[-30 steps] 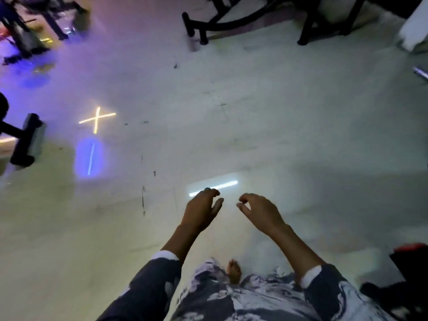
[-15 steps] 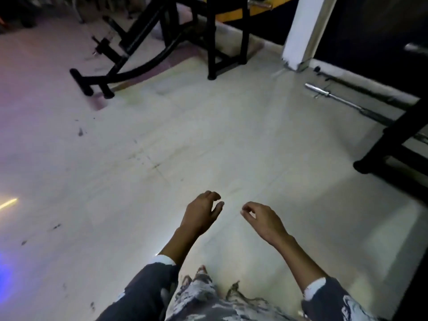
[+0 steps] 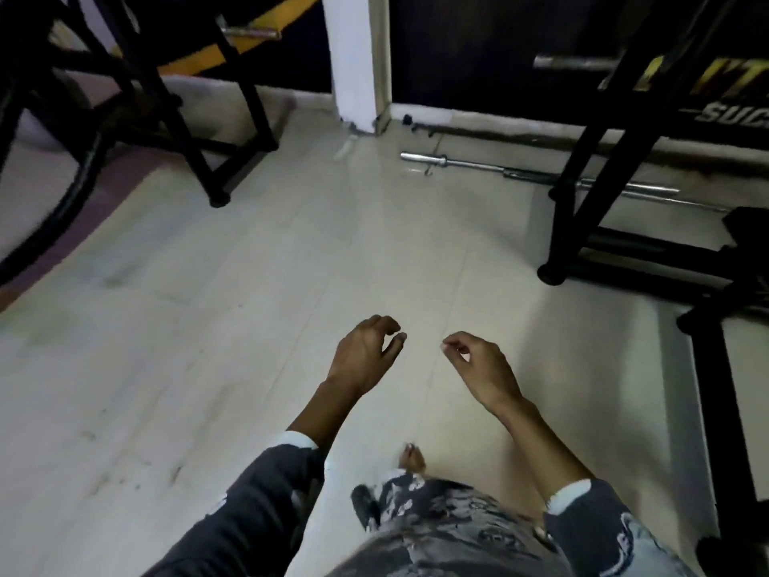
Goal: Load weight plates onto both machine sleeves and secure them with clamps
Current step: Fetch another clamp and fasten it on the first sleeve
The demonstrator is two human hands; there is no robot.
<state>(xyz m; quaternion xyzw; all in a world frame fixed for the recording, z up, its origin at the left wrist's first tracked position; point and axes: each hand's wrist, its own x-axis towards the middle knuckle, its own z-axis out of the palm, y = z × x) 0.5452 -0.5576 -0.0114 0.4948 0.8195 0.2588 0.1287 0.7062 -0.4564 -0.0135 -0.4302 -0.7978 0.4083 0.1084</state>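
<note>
both empty: left hand [image 3: 366, 356] and right hand [image 3: 482, 366] loosely curled, holding nothing. long chrome steel barbell [image 3: 537, 175] lies crosswise on floor ahead-right, nearer right hand. no plates visible.

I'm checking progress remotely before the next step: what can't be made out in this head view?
- Weight plates and clamps: none in frame.
- Barbell: its far end is hidden behind the black rack.
- Upper bar: cut short by the frame post.
- Left hand and right hand: empty, half curled.
</note>
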